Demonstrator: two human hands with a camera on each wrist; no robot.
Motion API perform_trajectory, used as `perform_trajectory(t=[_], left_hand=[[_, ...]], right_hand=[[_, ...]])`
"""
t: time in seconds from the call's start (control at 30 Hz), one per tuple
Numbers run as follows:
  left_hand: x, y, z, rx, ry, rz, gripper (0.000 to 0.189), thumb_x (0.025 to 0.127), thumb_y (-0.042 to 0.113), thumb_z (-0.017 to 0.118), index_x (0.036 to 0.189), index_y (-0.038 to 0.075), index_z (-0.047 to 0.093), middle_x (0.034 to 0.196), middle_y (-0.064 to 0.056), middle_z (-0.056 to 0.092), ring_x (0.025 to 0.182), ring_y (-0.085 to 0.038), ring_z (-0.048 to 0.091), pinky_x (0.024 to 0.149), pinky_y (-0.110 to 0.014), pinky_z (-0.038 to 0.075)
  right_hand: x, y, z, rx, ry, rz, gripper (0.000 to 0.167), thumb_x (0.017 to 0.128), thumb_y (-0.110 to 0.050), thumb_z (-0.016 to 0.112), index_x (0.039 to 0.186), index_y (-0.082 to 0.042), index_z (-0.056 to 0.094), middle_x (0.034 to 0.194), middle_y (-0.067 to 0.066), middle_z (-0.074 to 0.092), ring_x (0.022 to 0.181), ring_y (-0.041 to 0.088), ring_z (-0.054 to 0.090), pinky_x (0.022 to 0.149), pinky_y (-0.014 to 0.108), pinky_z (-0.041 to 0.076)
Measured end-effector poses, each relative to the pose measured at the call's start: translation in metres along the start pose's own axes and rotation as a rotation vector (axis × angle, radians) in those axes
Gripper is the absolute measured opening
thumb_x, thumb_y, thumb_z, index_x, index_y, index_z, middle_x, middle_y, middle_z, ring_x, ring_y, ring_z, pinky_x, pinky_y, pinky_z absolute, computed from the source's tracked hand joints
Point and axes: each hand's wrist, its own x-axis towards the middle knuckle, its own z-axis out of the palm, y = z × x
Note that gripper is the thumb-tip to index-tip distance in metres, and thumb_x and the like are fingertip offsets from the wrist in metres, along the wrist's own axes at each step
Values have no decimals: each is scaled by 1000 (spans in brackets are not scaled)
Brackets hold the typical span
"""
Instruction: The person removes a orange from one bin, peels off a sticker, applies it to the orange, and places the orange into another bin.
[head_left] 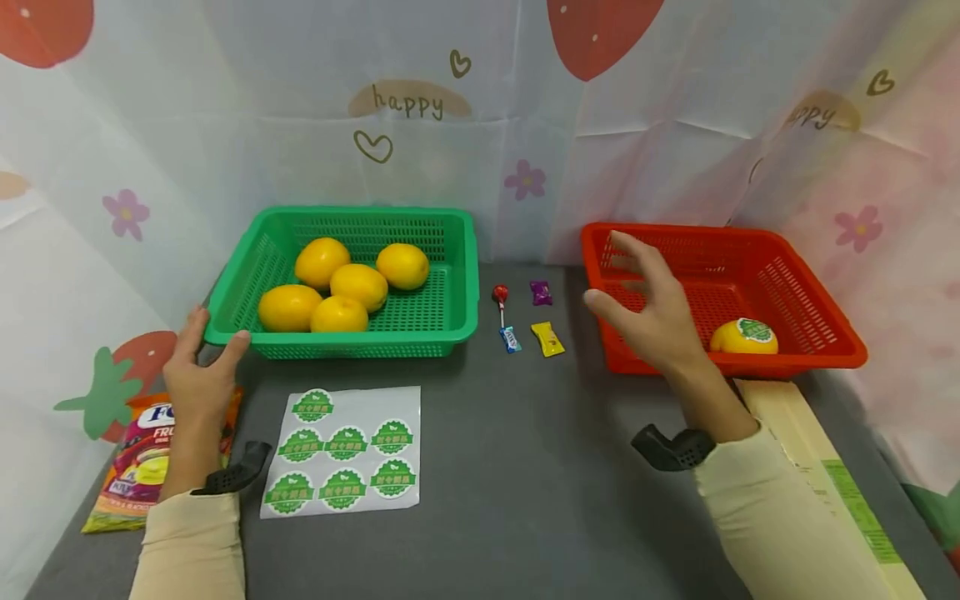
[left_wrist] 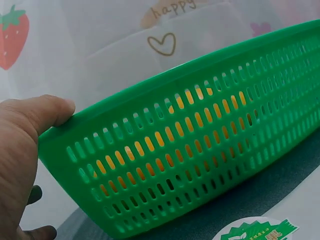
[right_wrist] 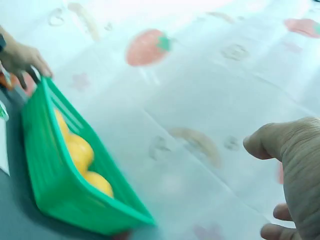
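Note:
My left hand (head_left: 197, 379) is at the front left corner of a green basket (head_left: 450, 337). In the left wrist view its thumb (left_wrist: 57, 111) rests on the basket's rim, and the other fingers are spread outside the corner. Several lemons (head_left: 358, 287) lie inside this basket. My right hand (head_left: 654, 321) hangs over the left end of a red basket (head_left: 817, 360), fingers apart and holding nothing. One lemon (head_left: 723, 337) with a round green sticker (head_left: 755, 330) lies in the red basket's front right part.
A sheet of green stickers (head_left: 367, 400) lies before the green basket. Between the baskets are a lollipop (head_left: 500, 296) and small sweets in purple (head_left: 541, 292) and yellow (head_left: 547, 339) wrappers. A candy bag (head_left: 127, 487) is at left, a cardboard strip (head_left: 787, 417) at right.

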Motion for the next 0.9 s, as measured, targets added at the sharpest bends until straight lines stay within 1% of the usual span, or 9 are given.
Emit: perform_trajectory(t=[0.07,0.2,0.23,0.33,0.47,0.53,0.67,0.83,0.9], left_hand=[[0,-3,-2,0,11,16,63,91,25,67,147,19,40,153,2,32,139,-6,23,111,-26,16],[0,-5,-4,-4,8,14,63,91,25,67,147,19,40,153,1,32,139,-7,23,111,-26,16],[1,-4,-4,-3,3,16,63,91,25,67,147,19,40,153,1,32,139,-7,23,111,-27,16],[3,-3,-4,-4,-23,15,64,91,26,67,148,19,39,153,2,32,139,-8,23,111,-28,18],[3,-2,-6,-9,-40,11,64,92,25,67,148,19,38,154,3,31,140,-8,21,111,-30,17],[2,-1,-6,-7,-44,19,64,92,25,67,149,19,37,154,3,30,140,-7,20,111,-29,17],[2,-1,-6,-1,-52,40,64,92,25,67,148,21,37,154,3,30,139,-6,21,111,-29,18],[2,-3,-6,10,-52,51,63,92,25,67,148,21,38,153,4,32,139,-6,22,111,-29,18],[3,-4,-6,5,-47,57,63,91,24,68,147,21,39,153,3,33,139,-6,23,111,-29,19]], right_hand=[[16,-5,26,44,-79,-26,69,86,-12,72,147,-12,39,144,6,42,123,29,45,97,51,38],[44,-13,76,94,-241,-36,67,88,-19,71,147,-17,40,138,7,47,118,27,52,94,48,42],[50,-15,88,94,-279,-35,66,88,-21,71,147,-18,41,136,7,49,116,26,53,93,46,43],[65,-19,125,81,-402,-1,66,89,-27,71,147,-23,41,132,6,52,111,23,55,89,39,45],[79,-19,168,68,-551,65,67,90,-30,70,149,-26,39,134,8,49,111,24,55,84,34,48],[84,-19,184,69,-598,101,67,90,-30,69,149,-28,38,135,9,48,110,24,56,82,34,49],[92,-17,210,68,-652,158,68,89,-30,71,148,-31,38,134,10,49,108,23,58,81,34,50],[99,-12,236,68,-716,163,70,89,-28,71,150,-24,37,137,14,49,116,24,52,79,33,49],[102,-11,244,74,-735,166,71,89,-28,71,150,-22,36,135,14,50,113,24,53,78,32,49]])
